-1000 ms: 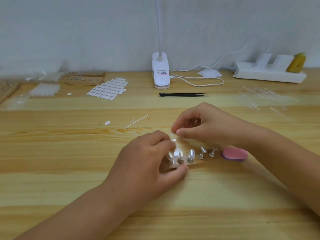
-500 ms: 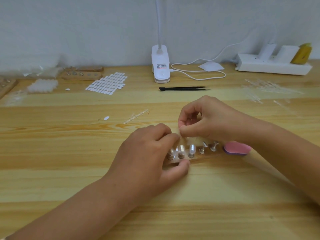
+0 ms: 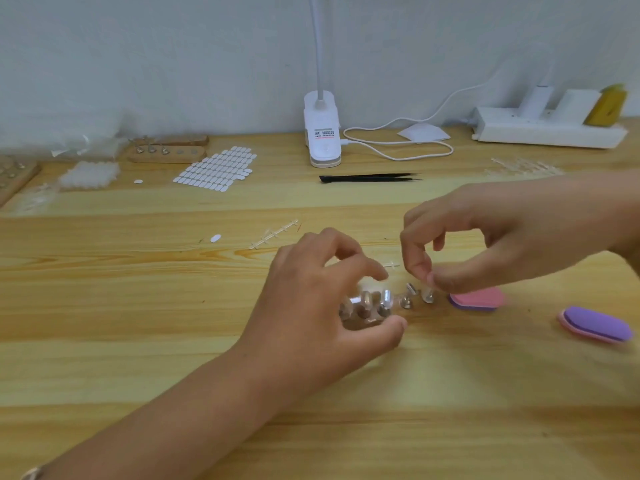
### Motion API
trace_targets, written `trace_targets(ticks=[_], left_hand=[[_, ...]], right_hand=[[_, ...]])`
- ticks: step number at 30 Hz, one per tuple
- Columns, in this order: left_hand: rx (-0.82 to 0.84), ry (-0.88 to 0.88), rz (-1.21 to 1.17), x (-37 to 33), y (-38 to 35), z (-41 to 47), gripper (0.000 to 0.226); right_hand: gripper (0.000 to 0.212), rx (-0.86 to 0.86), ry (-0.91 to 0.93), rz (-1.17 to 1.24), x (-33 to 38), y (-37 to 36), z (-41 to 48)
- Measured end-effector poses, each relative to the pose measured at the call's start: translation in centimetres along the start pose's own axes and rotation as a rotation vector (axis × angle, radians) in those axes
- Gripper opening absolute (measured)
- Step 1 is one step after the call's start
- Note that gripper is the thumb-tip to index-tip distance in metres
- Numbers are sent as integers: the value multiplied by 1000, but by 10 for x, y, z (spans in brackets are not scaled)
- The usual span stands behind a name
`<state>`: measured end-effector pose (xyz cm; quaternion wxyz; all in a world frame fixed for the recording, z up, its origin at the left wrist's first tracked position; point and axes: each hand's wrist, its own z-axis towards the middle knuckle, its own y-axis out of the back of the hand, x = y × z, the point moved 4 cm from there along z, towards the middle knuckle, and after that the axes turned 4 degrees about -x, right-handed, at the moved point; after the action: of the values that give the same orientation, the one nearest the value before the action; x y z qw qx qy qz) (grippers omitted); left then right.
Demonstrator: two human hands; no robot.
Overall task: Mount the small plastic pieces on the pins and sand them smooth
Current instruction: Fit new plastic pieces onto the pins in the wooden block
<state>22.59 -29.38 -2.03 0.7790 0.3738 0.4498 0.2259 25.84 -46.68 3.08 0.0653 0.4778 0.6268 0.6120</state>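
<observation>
The left hand (image 3: pixel 311 313) curls fingers and thumb round a row of small metal pins (image 3: pixel 384 304), three capped with clear plastic pieces (image 3: pixel 366 299), contact too blurred to tell; beyond, the right hand (image 3: pixel 502 237) presses thumb to forefinger over the rightmost pin (image 3: pixel 428 296)
</observation>
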Motion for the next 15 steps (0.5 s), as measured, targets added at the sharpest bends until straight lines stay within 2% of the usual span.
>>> trace_targets(ticks=[8, 15], left_hand=[[-6, 92, -197, -9, -13, 4, 10], [-25, 79, -150, -9, -15, 4, 16]], right_hand=[[6, -50, 21, -47, 6, -3, 6], [7, -56, 17, -54, 10, -4, 8]])
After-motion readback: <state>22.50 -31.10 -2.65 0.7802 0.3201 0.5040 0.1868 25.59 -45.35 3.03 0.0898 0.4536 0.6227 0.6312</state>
